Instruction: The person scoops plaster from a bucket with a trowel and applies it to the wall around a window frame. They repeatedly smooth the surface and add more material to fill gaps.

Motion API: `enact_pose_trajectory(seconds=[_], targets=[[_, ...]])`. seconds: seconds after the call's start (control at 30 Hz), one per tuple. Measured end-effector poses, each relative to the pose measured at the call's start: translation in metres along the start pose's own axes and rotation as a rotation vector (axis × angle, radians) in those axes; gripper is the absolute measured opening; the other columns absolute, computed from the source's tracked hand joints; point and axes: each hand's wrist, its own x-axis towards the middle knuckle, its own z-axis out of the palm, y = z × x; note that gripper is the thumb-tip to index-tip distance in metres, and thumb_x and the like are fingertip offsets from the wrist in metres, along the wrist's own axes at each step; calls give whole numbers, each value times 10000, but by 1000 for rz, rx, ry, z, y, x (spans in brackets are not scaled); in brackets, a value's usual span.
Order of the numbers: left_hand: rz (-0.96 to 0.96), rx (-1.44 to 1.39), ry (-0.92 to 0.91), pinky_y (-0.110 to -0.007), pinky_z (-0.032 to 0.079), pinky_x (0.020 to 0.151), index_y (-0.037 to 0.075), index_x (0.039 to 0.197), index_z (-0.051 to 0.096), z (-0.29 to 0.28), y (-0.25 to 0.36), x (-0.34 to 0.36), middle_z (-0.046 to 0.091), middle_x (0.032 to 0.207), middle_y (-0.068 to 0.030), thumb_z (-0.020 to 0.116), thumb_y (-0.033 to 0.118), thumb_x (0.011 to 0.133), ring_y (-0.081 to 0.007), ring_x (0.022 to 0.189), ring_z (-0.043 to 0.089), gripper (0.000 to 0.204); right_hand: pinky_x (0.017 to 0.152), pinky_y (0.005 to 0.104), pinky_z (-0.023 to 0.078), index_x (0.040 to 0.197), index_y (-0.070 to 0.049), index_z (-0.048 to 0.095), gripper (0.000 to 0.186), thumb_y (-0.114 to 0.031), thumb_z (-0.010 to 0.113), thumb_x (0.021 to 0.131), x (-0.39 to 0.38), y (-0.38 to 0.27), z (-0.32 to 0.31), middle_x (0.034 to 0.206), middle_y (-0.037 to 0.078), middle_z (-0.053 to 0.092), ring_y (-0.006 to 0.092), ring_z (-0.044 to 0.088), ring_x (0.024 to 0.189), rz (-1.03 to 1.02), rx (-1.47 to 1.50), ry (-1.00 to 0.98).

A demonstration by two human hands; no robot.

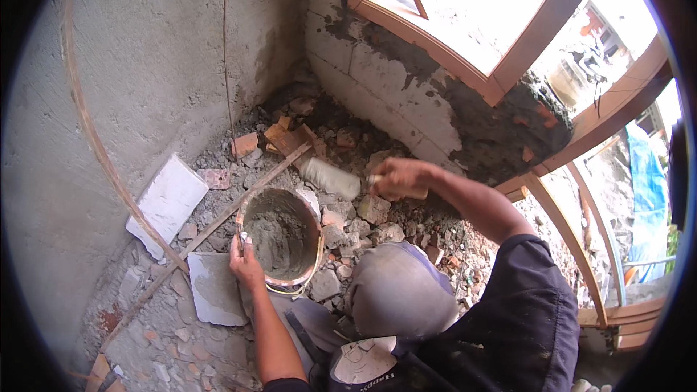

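Note:
A round bucket (317, 226) holding wet grey mortar (272, 236) stands on the rubble in front of me. My left hand (247, 265) is closed on its left rim, thumb up at the edge. The wire handle hangs down at the near side. My right hand (401, 178) grips a trowel by its handle, to the right of the bucket and beyond it. The trowel's grey blade (330, 178) points left, apart from the mortar and smeared by motion. My bent knee (401, 292) rises in grey trousers between my arms.
A long wooden strip (218, 223) crosses the rubble beside the bucket. Pale blocks (168, 202) lie at the left near the plastered wall (145, 65). Broken bricks (245, 145) fill the corner. A wooden window frame (494, 86) sits over the mortar-smeared block wall (385, 76); curved-looking timbers stand at right.

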Motion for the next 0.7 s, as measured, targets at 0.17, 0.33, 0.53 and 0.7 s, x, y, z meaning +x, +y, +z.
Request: enact_pose_trajectory(seconds=[0.17,0.33,0.53,0.7], targets=[[58,62,-3,-364,497,906,-91,1267,587,-2,6,-2,686,1168,-207,647,186,935,-286,1032,668,436,567,337,519,1083,-77,687,372,-405,620,922,6,-22,-122,812,77,677,157,631,641,-32,150,418],[4,73,26,-352,500,902,-94,1272,583,0,2,0,687,1166,-201,656,190,932,-266,1027,668,449,563,329,504,947,-32,647,322,-351,616,920,1,-24,-153,774,73,636,145,610,634,-92,347,747],[9,-12,25,-343,493,902,-76,1262,602,2,-2,1,688,1147,-175,650,222,939,-241,1007,652,443,545,339,492,941,-30,589,284,-313,597,920,10,-7,-112,741,70,612,163,593,594,-66,249,702],[11,-47,15,-336,504,906,-121,1267,572,2,2,-1,683,1167,-196,654,160,934,-238,1023,663,443,592,364,534,1058,9,562,316,-248,633,887,16,-15,-102,793,108,630,214,664,677,-88,209,851]])
